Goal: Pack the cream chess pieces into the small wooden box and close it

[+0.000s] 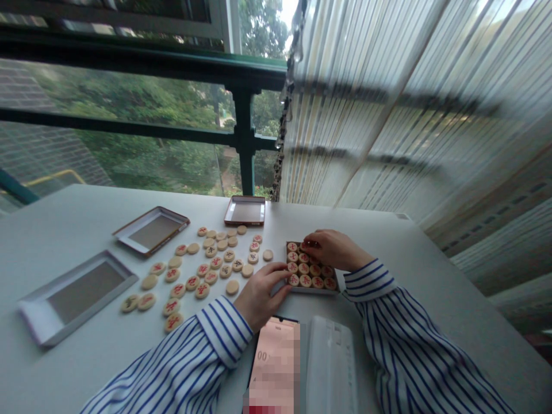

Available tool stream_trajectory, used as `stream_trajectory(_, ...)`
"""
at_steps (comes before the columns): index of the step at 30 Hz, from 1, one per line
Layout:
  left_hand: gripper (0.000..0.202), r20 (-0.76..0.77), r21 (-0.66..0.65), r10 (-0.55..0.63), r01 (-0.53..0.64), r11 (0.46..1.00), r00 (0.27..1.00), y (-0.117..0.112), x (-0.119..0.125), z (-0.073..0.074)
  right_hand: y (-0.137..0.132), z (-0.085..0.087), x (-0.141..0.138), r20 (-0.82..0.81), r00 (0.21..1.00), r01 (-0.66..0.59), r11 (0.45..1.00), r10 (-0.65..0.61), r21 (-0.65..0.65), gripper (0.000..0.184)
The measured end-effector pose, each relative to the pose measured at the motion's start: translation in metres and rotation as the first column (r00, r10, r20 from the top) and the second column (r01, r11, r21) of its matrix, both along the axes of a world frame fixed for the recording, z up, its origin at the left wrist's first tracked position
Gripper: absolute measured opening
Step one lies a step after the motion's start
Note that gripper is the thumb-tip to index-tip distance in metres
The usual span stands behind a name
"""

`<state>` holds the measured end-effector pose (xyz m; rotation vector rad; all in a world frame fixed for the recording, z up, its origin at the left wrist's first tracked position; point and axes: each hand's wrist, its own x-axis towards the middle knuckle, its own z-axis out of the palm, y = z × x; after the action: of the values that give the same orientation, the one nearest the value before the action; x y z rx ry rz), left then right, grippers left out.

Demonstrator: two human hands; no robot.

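A shallow box [317, 291] on the white table holds rows of round wooden xiangqi pieces with red characters. My left hand [264, 293] grips the box's left side near its front corner, thumb and fingers bent at the rim. Over the box's back row, my right hand [336, 248] has its fingers bent down and pinched at a xiangqi piece [302, 246]; the hand covers part of that row. Loose xiangqi pieces [216, 263] lie scattered to the left, some with red characters, some with dark ones, others showing plain faces.
Two brown-edged trays [149, 253] [245, 223] stand at the back, and a larger white tray [55, 339] lies at the left. Close to me are a phone [276, 356] with a pink screen and a white plastic case [330, 362]. A string curtain [366, 115] hangs at the right.
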<state>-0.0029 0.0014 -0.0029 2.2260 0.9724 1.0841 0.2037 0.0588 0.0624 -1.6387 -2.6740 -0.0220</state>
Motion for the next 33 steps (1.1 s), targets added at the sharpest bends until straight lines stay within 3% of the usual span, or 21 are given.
stream_trajectory(20, 0.019, 0.010, 0.006, 0.004, -0.004, 1.000, 1.000, -0.0001, -0.0003, 0.0009, 0.0002, 0.0031, 0.0011, 0.029, 1.000, 0.006, 0.998, -0.004, -0.066, 0.033)
stream_trajectory(33, 0.019, 0.023, 0.021, 0.001, -0.002, 1.000, 1.000, 0.0001, 0.0003, -0.0004, 0.0025, -0.0016, 0.0017, -0.036, 0.999, -0.029, 0.997, 0.026, -0.074, 0.029)
